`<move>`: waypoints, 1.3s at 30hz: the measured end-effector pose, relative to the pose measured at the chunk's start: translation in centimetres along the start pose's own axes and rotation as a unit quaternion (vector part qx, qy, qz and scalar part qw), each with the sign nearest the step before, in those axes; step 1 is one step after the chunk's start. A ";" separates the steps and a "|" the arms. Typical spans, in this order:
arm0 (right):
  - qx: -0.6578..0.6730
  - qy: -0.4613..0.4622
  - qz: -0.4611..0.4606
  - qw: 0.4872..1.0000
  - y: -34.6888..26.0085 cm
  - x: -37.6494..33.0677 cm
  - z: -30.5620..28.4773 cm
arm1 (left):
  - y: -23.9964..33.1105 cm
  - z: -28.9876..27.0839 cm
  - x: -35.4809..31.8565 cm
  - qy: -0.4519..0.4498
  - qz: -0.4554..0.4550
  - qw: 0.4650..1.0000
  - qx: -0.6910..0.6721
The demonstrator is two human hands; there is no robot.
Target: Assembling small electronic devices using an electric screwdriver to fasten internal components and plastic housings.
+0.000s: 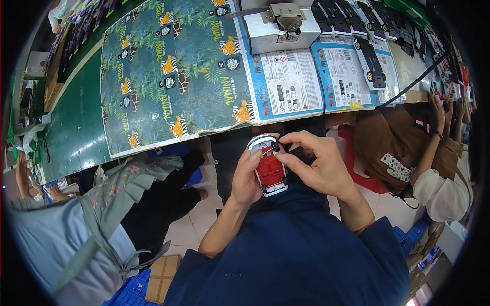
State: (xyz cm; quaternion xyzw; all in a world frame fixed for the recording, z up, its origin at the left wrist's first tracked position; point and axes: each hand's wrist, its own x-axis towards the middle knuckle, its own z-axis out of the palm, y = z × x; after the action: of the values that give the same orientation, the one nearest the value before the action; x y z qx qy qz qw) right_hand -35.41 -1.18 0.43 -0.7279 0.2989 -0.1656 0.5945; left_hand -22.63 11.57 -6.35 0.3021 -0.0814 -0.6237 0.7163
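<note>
Left hand gripping red-and-white toy car underside-up; right hand pinching small black wheel at its end. Assembly appearing partway; printed cards waiting on worktop.

The small red and white toy car sits between the left hand and the right hand, just in front of the green desk. On the desk, near its front edge, lies the big printed jungle card sheet. To its right, at the front edge, lie printed blue-edged cards. Behind them, toward the back edge, stands the grey metal box machine. Black toy cars lie toward the desk's right end.
</note>
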 end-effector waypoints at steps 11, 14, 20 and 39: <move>-0.215 0.064 -0.119 0.967 -1.1 1.0 0.5 | 0.0 0.7 0.2 0.025 -0.003 1.000 -0.002; -0.218 0.097 -0.130 0.962 -0.7 0.8 0.8 | 0.0 1.0 0.4 0.027 0.001 1.000 0.003; -0.260 0.142 -0.165 0.941 0.3 -0.1 1.8 | -0.1 0.3 0.4 -0.010 -0.003 1.000 -0.018; -0.291 0.035 -0.082 0.953 -1.6 0.4 0.2 | 0.3 1.2 0.5 -0.017 0.037 0.989 0.145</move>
State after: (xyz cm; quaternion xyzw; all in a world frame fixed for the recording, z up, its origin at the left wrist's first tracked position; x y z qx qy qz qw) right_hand -34.59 -1.14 1.86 -0.8848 0.2944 -0.1453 0.3306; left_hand -22.81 10.74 -5.37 0.3893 -0.1943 -0.5830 0.6861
